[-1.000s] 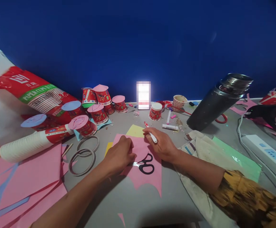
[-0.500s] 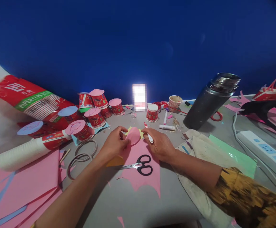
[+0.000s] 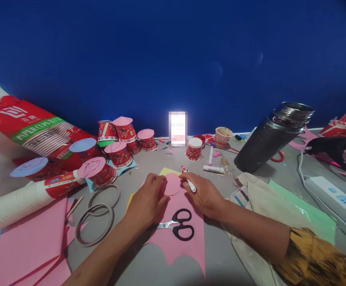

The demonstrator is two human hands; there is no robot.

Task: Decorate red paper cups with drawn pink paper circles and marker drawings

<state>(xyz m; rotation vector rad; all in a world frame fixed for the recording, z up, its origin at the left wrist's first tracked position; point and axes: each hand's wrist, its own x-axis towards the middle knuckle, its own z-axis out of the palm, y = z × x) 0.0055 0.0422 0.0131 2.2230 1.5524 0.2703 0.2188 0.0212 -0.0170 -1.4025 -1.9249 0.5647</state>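
Note:
A round pink paper disc (image 3: 172, 185) lies over the larger cut pink sheet (image 3: 187, 254), with a yellow paper edge (image 3: 168, 171) showing behind it. At the disc's left edge my left hand (image 3: 149, 198) has its curled fingers and thumb on the paper, gripping it. My right hand (image 3: 207, 194) is closed round a white marker (image 3: 192, 186) whose red tip end points away from me, at the disc's right side. Black-handled scissors (image 3: 179, 225) rest on the pink sheet just below both hands, their blades partly hidden by my left hand.
Several red paper cups (image 3: 119, 155) with pink or blue paper tops stand at left, beside a cup package (image 3: 35, 123) and grey tape rings (image 3: 95, 222). Ahead are a white-topped cup (image 3: 193, 150) and markers (image 3: 213, 169). At right stand a dark flask (image 3: 268, 139) and power strip (image 3: 337, 198).
The pink disc has gone from tilted up to lying flatter on the sheet. My left hand has shifted slightly with it. The marker stays in my right hand; the view has shifted a little.

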